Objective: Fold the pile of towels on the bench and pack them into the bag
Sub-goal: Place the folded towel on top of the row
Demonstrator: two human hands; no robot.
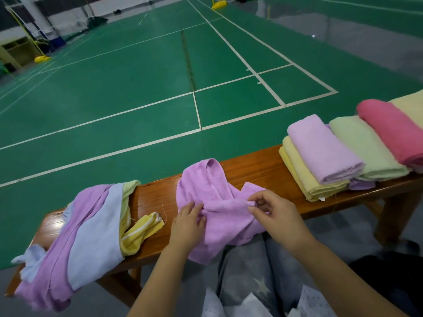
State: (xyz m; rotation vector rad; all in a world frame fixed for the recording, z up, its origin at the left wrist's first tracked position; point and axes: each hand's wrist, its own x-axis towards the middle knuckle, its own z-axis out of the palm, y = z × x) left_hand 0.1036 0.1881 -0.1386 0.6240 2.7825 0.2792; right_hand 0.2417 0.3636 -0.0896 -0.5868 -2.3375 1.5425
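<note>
- Nearest to us, at the bottom edge, lies grey star-printed fabric (251,277), over our lap as far as we can tell; we cannot say whether it is the bag.
- Our left hand (186,221) pinches a gathered ridge of the purple towel (206,193) with curled fingers, and our right hand (272,209) pinches the other end of the same ridge; the two hands sit apart, both clamped on the cloth.
- We judge this grip is meant to pull the crumpled towel straight so a clean first fold can be laid.
- The purple towel lies on the worktop (258,170) in front of us, its near edge hanging off towards our lap.
- To our left the unfolded pile (91,225) drapes over the worktop's end: we count four colours in it, purple, pale blue, yellow and light green.
- To our right sit the folded towels (343,154), overlapped in a row, kept clear of the working spot: we count yellow, lilac, green, pink and a cream one cut by the frame, with a darker purple edge underneath.
- Behind the worktop spreads the green court floor (137,88).
</note>
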